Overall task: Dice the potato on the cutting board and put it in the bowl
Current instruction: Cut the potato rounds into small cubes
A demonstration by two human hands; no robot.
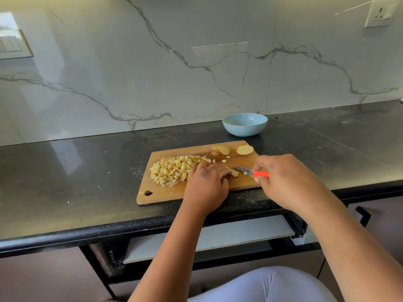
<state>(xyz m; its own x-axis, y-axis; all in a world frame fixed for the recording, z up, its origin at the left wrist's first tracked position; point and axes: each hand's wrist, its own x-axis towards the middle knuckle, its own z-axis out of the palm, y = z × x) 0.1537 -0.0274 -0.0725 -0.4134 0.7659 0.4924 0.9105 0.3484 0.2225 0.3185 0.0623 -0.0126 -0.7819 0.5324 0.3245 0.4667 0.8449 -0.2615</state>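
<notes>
- On the cutting board [196, 192], the left hand [207, 182] curls over potato strips [233, 172], holding them down.
- Right hand [283, 179] grips the knife [250, 171], blade on them.
- Diced potato [174, 171] lies left; the bowl [245, 124] sits far.

A dark tabletop [76, 171] meets a veined marble wall [152, 62]. A socket [380, 14] sits upper right, a switch plate [13, 44] left, and a drawer [209, 238] stands open below.
</notes>
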